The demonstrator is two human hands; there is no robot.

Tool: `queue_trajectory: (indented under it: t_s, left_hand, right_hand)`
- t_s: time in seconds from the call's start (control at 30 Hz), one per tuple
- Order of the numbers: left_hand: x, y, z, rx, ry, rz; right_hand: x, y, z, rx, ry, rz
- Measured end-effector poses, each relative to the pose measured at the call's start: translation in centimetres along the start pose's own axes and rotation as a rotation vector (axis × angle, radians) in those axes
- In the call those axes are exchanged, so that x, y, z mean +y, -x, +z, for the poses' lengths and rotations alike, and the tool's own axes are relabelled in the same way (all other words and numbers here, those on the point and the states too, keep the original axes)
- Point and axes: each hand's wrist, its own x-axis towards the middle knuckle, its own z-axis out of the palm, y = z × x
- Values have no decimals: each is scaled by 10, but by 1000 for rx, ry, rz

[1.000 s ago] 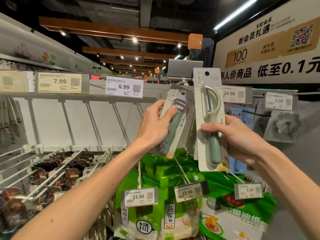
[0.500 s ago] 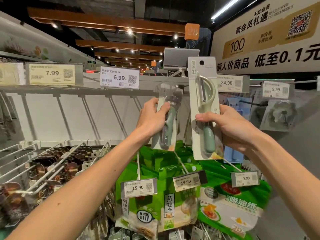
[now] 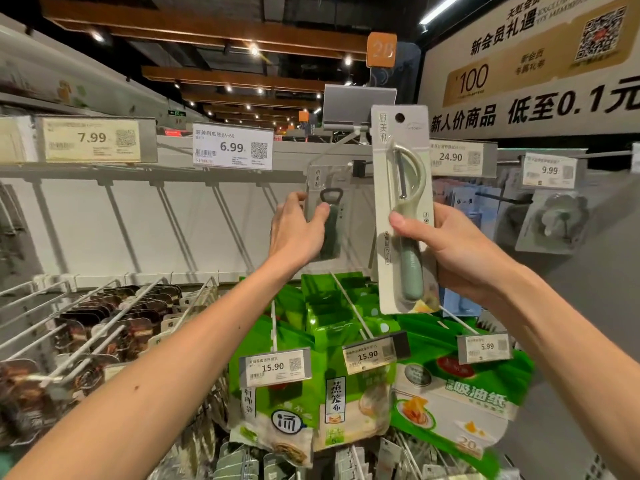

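Note:
My right hand (image 3: 460, 251) grips a carded pale-green peeler (image 3: 403, 188), holding its pack upright in front of the shelf rail. My left hand (image 3: 294, 233) pinches a second pack, a dark-green bottle opener on a grey card (image 3: 330, 216), thumb on its front. That pack hangs close to a black display hook (image 3: 360, 168) at the rail. The opener's lower handle is partly hidden by my thumb and fingers.
Price tags 7.99 (image 3: 91, 138), 6.99 (image 3: 232, 147), 24.90 (image 3: 452, 157) and 9.99 (image 3: 549, 170) line the rail. Green packs (image 3: 349, 334) hang below on pegs with 15.90 tags. Long white pegs with dark packs (image 3: 86, 327) jut out at left.
My left hand moved the bottle opener pack up and back toward the hook, turning it upright. My right hand lifted the peeler pack slightly higher.

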Motion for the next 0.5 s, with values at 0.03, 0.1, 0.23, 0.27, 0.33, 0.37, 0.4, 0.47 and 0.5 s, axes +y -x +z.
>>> queue_trajectory:
  t_s: [0.03, 0.1, 0.23, 0.27, 0.33, 0.37, 0.4, 0.47, 0.5]
  left_hand:
    - [2, 9, -3, 5, 51, 59]
    - [5, 29, -11, -27, 208, 121]
    - [10, 53, -36, -20, 508, 66]
    - [11, 55, -43, 2, 549, 29]
    - [14, 60, -56, 61, 597, -48]
    - [18, 62, -63, 82, 600, -76]
    - [20, 64, -69, 97, 600, -103]
    - [22, 64, -80, 105, 600, -148]
    - [24, 64, -85, 115, 576, -152]
  right_hand:
    - [2, 3, 2, 21, 21, -41]
    - [8, 14, 7, 100, 97, -130]
    - [34, 37, 32, 69, 141, -192]
    - [41, 39, 39, 44, 138, -179]
    - [51, 38, 54, -8, 148, -159]
    - [54, 35, 62, -27, 153, -149]
    - [57, 33, 71, -41, 155, -142]
    - [62, 27, 85, -44, 160, -133]
    - [62, 24, 91, -44, 148, -130]
